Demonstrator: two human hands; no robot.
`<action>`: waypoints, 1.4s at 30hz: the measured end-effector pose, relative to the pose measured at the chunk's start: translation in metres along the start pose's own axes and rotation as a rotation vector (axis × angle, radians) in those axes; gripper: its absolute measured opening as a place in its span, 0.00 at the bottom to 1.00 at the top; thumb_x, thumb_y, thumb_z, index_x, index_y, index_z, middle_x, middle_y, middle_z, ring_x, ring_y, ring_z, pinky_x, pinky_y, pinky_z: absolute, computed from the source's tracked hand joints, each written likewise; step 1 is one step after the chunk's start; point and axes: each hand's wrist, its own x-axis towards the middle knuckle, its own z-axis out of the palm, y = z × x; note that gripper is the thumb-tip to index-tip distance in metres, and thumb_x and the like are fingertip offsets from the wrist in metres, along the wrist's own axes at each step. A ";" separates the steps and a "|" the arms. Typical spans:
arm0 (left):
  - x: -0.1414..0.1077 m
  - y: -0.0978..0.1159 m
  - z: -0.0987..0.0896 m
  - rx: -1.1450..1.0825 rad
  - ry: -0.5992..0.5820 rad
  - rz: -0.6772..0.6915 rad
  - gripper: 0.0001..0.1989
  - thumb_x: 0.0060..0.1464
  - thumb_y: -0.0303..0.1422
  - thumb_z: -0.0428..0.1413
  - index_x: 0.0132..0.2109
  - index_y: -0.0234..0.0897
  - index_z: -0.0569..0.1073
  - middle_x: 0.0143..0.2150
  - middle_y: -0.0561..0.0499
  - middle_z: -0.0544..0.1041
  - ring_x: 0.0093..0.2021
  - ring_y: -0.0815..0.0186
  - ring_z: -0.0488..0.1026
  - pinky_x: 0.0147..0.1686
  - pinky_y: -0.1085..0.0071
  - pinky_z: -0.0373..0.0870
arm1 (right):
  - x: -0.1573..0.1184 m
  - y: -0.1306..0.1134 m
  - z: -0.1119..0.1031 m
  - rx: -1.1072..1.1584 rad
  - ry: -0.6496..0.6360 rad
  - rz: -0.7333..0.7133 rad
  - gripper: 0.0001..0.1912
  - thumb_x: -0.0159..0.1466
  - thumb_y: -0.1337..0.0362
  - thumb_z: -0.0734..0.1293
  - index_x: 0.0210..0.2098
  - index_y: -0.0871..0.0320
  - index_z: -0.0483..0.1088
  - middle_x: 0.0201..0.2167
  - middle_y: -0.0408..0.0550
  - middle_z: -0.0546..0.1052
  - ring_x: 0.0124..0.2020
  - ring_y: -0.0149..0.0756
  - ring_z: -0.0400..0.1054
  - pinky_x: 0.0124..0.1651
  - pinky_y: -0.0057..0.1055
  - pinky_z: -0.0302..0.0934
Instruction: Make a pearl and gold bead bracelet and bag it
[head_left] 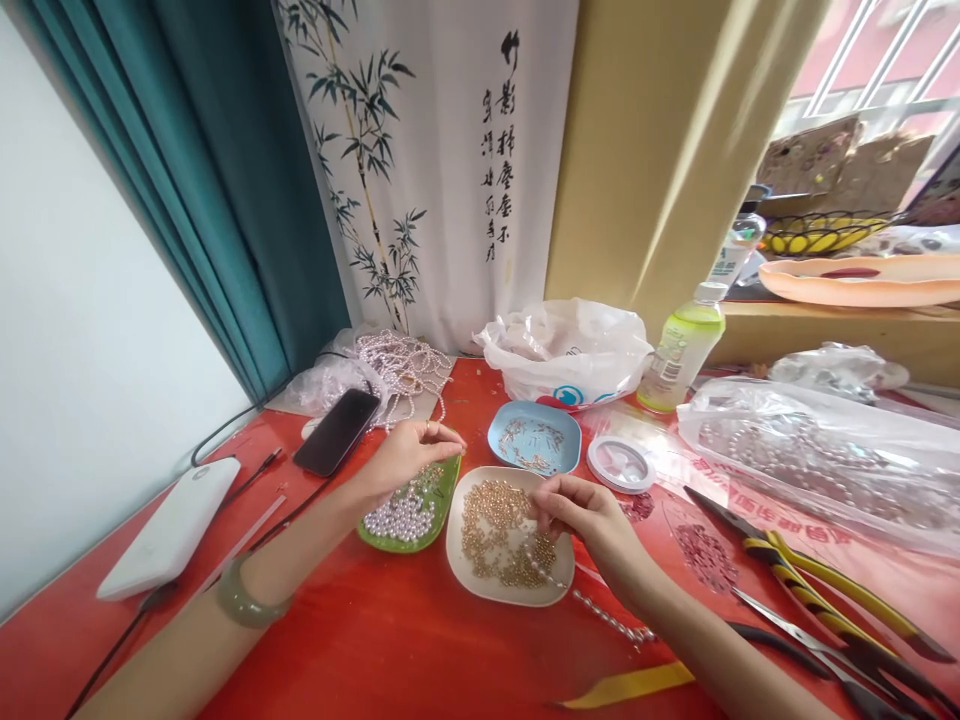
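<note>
My left hand (420,450) hovers over the green plate (420,546), its fingertips pressed together. Whatever lies between them is too small to make out. White pearl beads (401,518) and some gold ones fill that plate. Above the right side of the cream plate (465,580), my right hand (574,505) pinches a strand of pearl beads (600,612), which hangs down across the plate's edge onto the table. Gold beads (495,505) are spread over the cream plate. Behind it, a blue plate (498,430) carries small metallic pieces.
Pliers (817,590) and scissors (795,630) lie at the right, near a yellow-handled tool (637,685). A round clear case (621,465), a drink bottle (682,350) and plastic bags (570,350) stand behind. On the left are a phone (337,430) and a white power bank (169,530) with cables.
</note>
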 end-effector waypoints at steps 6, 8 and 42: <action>0.000 0.025 0.034 -0.209 -0.101 -0.026 0.08 0.39 0.32 0.58 0.30 0.32 0.74 0.29 0.48 0.76 0.32 0.67 0.70 0.37 0.71 0.64 | -0.010 -0.004 0.005 -0.054 -0.016 -0.054 0.09 0.53 0.63 0.63 0.19 0.60 0.66 0.18 0.41 0.68 0.19 0.26 0.58 0.24 0.25 0.51; 0.000 0.027 0.045 -0.244 -0.116 -0.034 0.08 0.40 0.33 0.58 0.30 0.32 0.74 0.29 0.48 0.75 0.31 0.68 0.70 0.36 0.71 0.65 | -0.012 -0.003 0.005 -0.059 -0.017 -0.081 0.08 0.53 0.63 0.62 0.20 0.60 0.66 0.19 0.42 0.69 0.22 0.27 0.60 0.27 0.25 0.52; -0.007 0.021 0.063 -0.214 -0.111 -0.007 0.07 0.44 0.32 0.56 0.30 0.32 0.72 0.28 0.50 0.74 0.30 0.70 0.68 0.33 0.74 0.63 | -0.005 0.006 0.004 -0.061 -0.023 -0.075 0.07 0.52 0.66 0.60 0.18 0.59 0.62 0.18 0.41 0.67 0.22 0.29 0.60 0.29 0.27 0.53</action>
